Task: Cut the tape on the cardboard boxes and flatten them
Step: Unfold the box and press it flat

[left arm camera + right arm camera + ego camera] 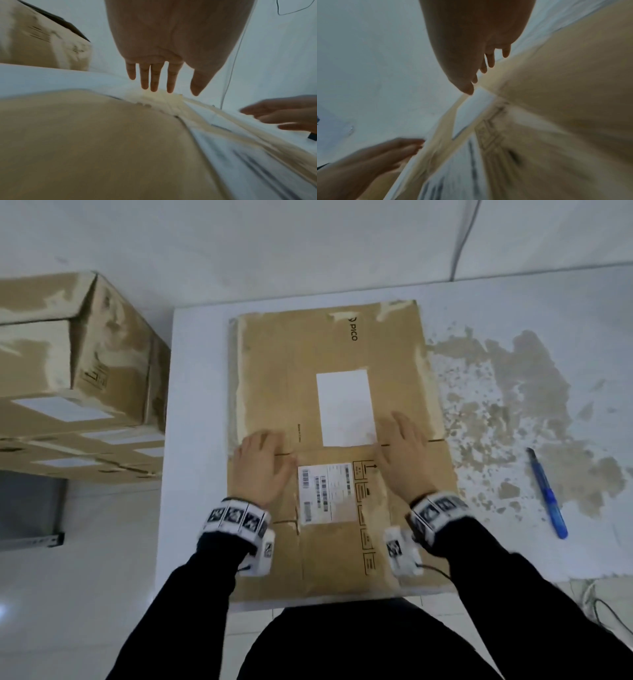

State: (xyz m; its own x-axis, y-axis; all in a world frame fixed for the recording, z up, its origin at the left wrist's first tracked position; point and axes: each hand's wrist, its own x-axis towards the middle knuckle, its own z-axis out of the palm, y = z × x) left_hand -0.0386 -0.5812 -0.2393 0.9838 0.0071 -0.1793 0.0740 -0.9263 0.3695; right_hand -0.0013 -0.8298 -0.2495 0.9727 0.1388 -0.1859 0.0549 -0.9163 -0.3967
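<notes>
**One box flattened on the table; stacked boxes remained to be processed.**

The flattened box (329,446) lay collapsed on the white table (513,302), with both hands over its middle fold line. The left hand (262,469) and right hand (402,455) were palm-down with fingers straight and slightly spread, gripping nothing. Both wrist views were motion-blurred, so whether the palms actually pressed the cardboard could not be confirmed; the left wrist view suggested a small gap under the fingertips (154,86). The blue cutter (548,494) lay idle on the table, well apart to the right. At least one assembled box (78,347) stood off the table's left edge atop further cartons (85,453), judged uncut and unflattened. Progress was judged partial.
</notes>
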